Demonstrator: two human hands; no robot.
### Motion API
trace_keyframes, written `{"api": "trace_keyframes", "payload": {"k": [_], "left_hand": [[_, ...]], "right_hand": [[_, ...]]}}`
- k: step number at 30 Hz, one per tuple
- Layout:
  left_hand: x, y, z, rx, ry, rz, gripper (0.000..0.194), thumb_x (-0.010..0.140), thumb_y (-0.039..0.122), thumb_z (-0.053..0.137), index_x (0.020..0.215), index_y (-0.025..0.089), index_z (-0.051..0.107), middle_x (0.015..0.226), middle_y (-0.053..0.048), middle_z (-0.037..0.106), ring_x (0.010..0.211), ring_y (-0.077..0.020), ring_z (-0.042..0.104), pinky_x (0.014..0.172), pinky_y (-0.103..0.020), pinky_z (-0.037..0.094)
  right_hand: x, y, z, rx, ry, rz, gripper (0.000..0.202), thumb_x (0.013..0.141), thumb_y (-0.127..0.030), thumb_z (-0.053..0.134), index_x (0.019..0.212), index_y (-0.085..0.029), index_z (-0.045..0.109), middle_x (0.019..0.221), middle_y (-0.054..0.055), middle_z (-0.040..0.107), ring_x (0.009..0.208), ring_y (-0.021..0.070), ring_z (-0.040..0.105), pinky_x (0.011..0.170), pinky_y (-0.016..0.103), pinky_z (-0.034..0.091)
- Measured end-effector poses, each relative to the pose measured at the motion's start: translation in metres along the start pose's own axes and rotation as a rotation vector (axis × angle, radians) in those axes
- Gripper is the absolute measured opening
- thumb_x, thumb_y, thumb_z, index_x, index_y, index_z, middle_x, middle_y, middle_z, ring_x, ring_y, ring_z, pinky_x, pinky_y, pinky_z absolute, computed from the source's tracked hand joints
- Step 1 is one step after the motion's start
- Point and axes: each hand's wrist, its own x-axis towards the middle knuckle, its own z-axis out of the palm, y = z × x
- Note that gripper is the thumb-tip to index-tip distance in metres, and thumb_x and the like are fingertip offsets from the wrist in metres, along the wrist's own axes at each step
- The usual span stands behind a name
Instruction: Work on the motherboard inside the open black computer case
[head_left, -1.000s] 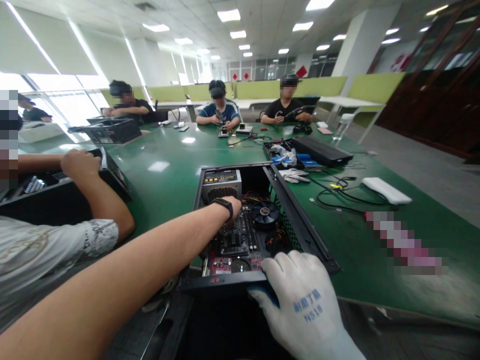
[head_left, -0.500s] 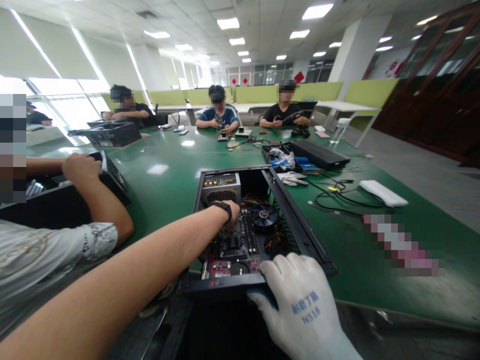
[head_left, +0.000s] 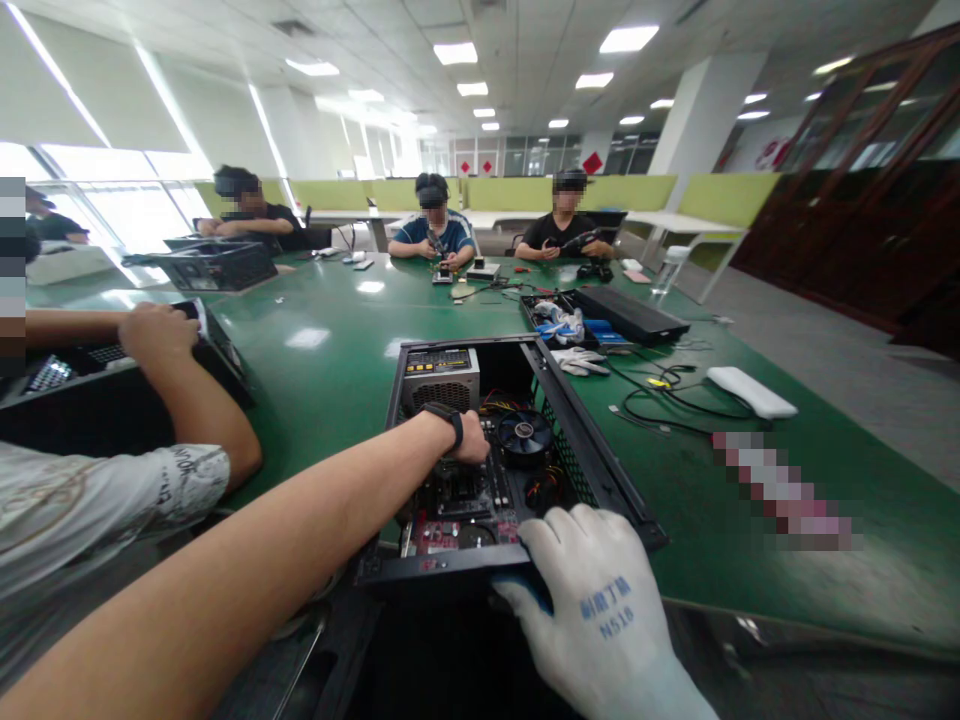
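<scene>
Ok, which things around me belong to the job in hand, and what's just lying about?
In the job:
- open computer case, gripped by your gloved right hand
- power supply, fan and circuit board inside, your left hand reaching in

Apparently just lying about:
- loose white glove
- long white object
- open black box holding gloves

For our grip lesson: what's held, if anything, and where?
White-gloved right hand grips the black metal computer case by its near rim; bare left hand unclear.

Office, shown by partitions (head_left: 570, 193) and desks (head_left: 675, 222)
</scene>
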Motion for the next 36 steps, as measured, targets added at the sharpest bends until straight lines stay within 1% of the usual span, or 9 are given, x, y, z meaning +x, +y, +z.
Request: {"api": "trace_keyframes", "payload": {"k": [3, 5, 7, 10, 13, 20, 26, 31, 36], "left_hand": [[-0.004, 0.000, -0.003, 0.034, 0.015, -0.053, 0.041, 0.083, 0.035, 0.055, 0.113, 0.012, 0.071, 0.121, -0.024, 0.069, 0.111, -0.0343, 0.066, 0.088, -0.037, 0.053], [-0.007, -0.002, -0.005, -0.024, 0.117, -0.115, 0.053, 0.089, 0.044, 0.046, 0.124, 0.008, 0.063, 0.121, -0.024, 0.068, 0.110, -0.0329, 0.067, 0.086, -0.036, 0.053], [-0.010, -0.006, -0.008, -0.067, 0.212, -0.110, 0.058, 0.092, 0.050, 0.038, 0.124, 0.006, 0.060, 0.117, -0.024, 0.070, 0.106, -0.0327, 0.068, 0.085, -0.037, 0.053], [-0.014, -0.012, -0.015, -0.096, 0.334, -0.082, 0.052, 0.095, 0.046, 0.030, 0.115, 0.010, 0.062, 0.109, -0.021, 0.072, 0.099, -0.0309, 0.070, 0.082, -0.037, 0.052], [-0.021, -0.021, -0.027, -0.117, 0.474, -0.115, 0.041, 0.095, 0.037, 0.032, 0.111, 0.013, 0.061, 0.104, -0.017, 0.074, 0.093, -0.0274, 0.070, 0.077, -0.034, 0.050], [-0.051, -0.043, -0.050, -0.199, 0.694, -0.192, 0.035, 0.096, 0.028, 0.030, 0.095, 0.016, 0.062, 0.097, -0.013, 0.073, 0.089, -0.0231, 0.067, 0.074, -0.031, 0.045], [-0.069, -0.049, -0.047, -0.273, 0.821, -0.206, 0.036, 0.097, 0.030, 0.032, 0.084, 0.018, 0.063, 0.086, -0.011, 0.072, 0.078, -0.0219, 0.066, 0.071, -0.032, 0.043], [-0.075, -0.049, -0.037, -0.300, 0.828, -0.227, 0.034, 0.097, 0.028, 0.033, 0.082, 0.018, 0.062, 0.080, -0.009, 0.071, 0.074, -0.0210, 0.064, 0.068, -0.032, 0.040], [-0.076, -0.051, -0.024, -0.310, 0.787, -0.214, 0.033, 0.096, 0.027, 0.035, 0.079, 0.019, 0.062, 0.076, -0.007, 0.069, 0.069, -0.0202, 0.063, 0.064, -0.031, 0.037]], "right_hand": [[0.000, -0.001, 0.000, 0.010, -0.006, 0.015, 0.026, 0.074, -0.041, 0.076, 0.081, -0.022, 0.060, 0.079, 0.001, 0.054, 0.077, 0.0180, 0.037, 0.075, 0.035, 0.020], [0.001, -0.001, 0.000, 0.011, -0.002, 0.016, 0.027, 0.072, -0.041, 0.078, 0.081, -0.023, 0.059, 0.078, 0.001, 0.054, 0.076, 0.0179, 0.037, 0.074, 0.035, 0.020], [0.003, 0.000, 0.000, 0.006, -0.008, 0.014, 0.028, 0.071, -0.041, 0.079, 0.082, -0.023, 0.060, 0.078, 0.001, 0.054, 0.077, 0.0183, 0.038, 0.074, 0.034, 0.020], [0.013, 0.004, 0.001, -0.027, -0.046, 0.013, 0.027, 0.075, -0.043, 0.076, 0.085, -0.023, 0.061, 0.081, 0.002, 0.056, 0.079, 0.0192, 0.040, 0.075, 0.035, 0.020], [0.032, 0.008, 0.002, -0.089, -0.109, 0.005, 0.027, 0.080, -0.046, 0.071, 0.087, -0.021, 0.061, 0.084, 0.003, 0.057, 0.083, 0.0201, 0.043, 0.076, 0.035, 0.021], [0.097, 0.021, 0.026, -0.239, -0.153, -0.033, 0.035, 0.089, -0.053, 0.059, 0.095, -0.019, 0.061, 0.093, 0.006, 0.061, 0.091, 0.0217, 0.050, 0.076, 0.035, 0.023], [0.166, 0.045, 0.068, -0.271, -0.165, -0.003, 0.045, 0.086, -0.061, 0.057, 0.100, -0.019, 0.061, 0.098, 0.010, 0.063, 0.096, 0.0247, 0.054, 0.080, 0.036, 0.031], [0.231, 0.065, 0.100, -0.292, -0.210, 0.017, 0.055, 0.088, -0.065, 0.051, 0.111, -0.016, 0.060, 0.108, 0.013, 0.061, 0.106, 0.0249, 0.053, 0.093, 0.039, 0.037], [0.288, 0.080, 0.123, -0.317, -0.256, 0.055, 0.057, 0.092, -0.063, 0.049, 0.121, -0.015, 0.058, 0.118, 0.010, 0.058, 0.113, 0.0218, 0.053, 0.101, 0.045, 0.041]]}}
